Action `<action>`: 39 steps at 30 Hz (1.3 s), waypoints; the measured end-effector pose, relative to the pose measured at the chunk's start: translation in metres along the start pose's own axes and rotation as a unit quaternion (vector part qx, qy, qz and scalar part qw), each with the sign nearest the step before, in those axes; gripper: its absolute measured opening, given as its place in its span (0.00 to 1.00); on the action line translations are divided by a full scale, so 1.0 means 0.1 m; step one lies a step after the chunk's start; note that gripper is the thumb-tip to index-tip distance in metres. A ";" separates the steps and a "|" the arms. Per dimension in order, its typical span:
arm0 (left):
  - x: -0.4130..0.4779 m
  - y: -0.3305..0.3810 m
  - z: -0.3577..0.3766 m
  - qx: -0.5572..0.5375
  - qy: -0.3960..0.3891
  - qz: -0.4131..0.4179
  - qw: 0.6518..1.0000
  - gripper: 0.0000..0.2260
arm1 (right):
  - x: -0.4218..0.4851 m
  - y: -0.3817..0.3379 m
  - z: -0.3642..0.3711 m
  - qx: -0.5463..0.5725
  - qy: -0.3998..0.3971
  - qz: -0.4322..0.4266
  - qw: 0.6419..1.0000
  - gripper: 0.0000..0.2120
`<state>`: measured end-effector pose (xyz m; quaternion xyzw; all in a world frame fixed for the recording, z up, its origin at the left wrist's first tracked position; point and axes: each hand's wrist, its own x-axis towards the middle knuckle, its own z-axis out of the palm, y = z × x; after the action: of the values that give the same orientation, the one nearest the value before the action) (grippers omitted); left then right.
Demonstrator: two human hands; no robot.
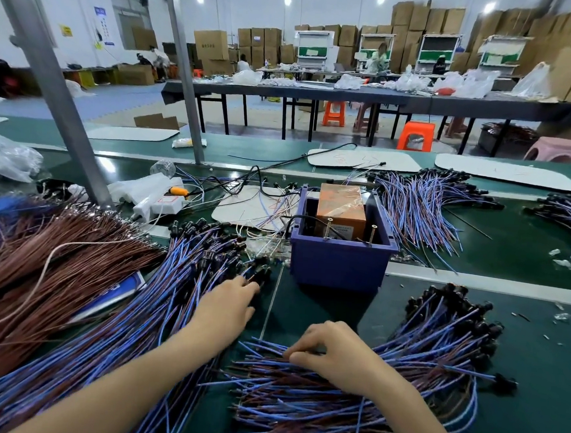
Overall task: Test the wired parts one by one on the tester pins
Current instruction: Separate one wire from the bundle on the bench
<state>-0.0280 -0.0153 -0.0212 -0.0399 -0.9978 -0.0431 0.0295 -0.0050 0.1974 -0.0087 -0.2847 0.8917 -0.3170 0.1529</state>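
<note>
A blue box stands mid-table with an orange tester block inside and two upright metal pins at its front rim. Left of it lies a long pile of blue-and-brown wired parts with black heads. My left hand reaches into that pile's black heads, its fingertips on one part beside the box. A second pile of the same wired parts lies at the front right. My right hand rests on this pile's wire ends, fingers curled and pinching wires.
A heap of brown wires fills the left. More wired parts lie behind the box on the green belt. White pads, plastic bags and a metal post stand further back. Tables, stools and cartons fill the hall.
</note>
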 end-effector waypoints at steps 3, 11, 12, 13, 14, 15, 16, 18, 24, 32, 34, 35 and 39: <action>0.07 0.09 0.11 0.034 0.069 -0.032 0.996 0.23 | -0.04 0.03 0.01 0.023 0.019 0.000 1.000 0.09; 0.19 0.19 0.03 0.024 0.182 -0.027 0.983 0.16 | -0.12 0.13 -0.01 0.111 0.127 0.038 0.985 0.09; 0.17 0.24 -0.01 -0.070 0.210 0.004 0.975 0.15 | -0.11 0.13 -0.02 0.156 0.149 0.050 0.975 0.10; 0.12 0.32 -0.06 -0.181 0.222 0.041 0.957 0.13 | -0.09 0.10 -0.02 0.221 0.170 0.064 0.958 0.11; 0.07 0.42 -0.11 -0.279 0.222 0.076 0.931 0.12 | -0.06 0.07 -0.01 0.298 0.188 0.076 0.933 0.11; 0.03 0.52 -0.16 -0.344 0.213 0.106 0.909 0.12 | -0.04 0.03 -0.01 0.368 0.206 0.086 0.903 0.10; -0.02 0.61 -0.19 -0.377 0.199 0.125 0.896 0.11 | -0.02 -0.01 -0.02 0.419 0.225 0.091 0.875 0.10; -0.08 0.74 -0.20 -0.412 0.169 0.128 0.886 0.09 | 0.00 -0.03 -0.04 0.478 0.261 0.097 0.833 0.12; -0.18 0.66 -0.21 -0.497 0.067 0.072 0.862 0.05 | -0.02 0.04 -0.20 0.628 0.304 0.069 0.713 0.13; -0.32 0.15 -0.36 -0.462 -0.039 0.058 0.884 0.04 | -0.41 0.61 -0.93 0.554 0.487 0.098 0.668 0.13; -0.33 0.10 -0.40 -0.485 -0.049 0.028 0.873 0.03 | -0.46 0.72 -0.99 0.488 0.507 0.131 0.698 0.13; -0.34 0.08 -0.42 -0.510 -0.056 0.012 0.858 0.03 | -0.47 0.76 -1.00 0.446 0.513 0.152 0.718 0.12; -0.40 0.13 -0.48 -0.633 -0.081 -0.034 0.769 0.01 | -0.49 0.85 -0.94 0.209 0.499 0.220 0.812 0.16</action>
<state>0.0155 -0.0098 0.0252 -0.0195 -0.7439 -0.6626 -0.0849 -0.0437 0.3258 0.0113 0.1554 0.7967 -0.5517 -0.1916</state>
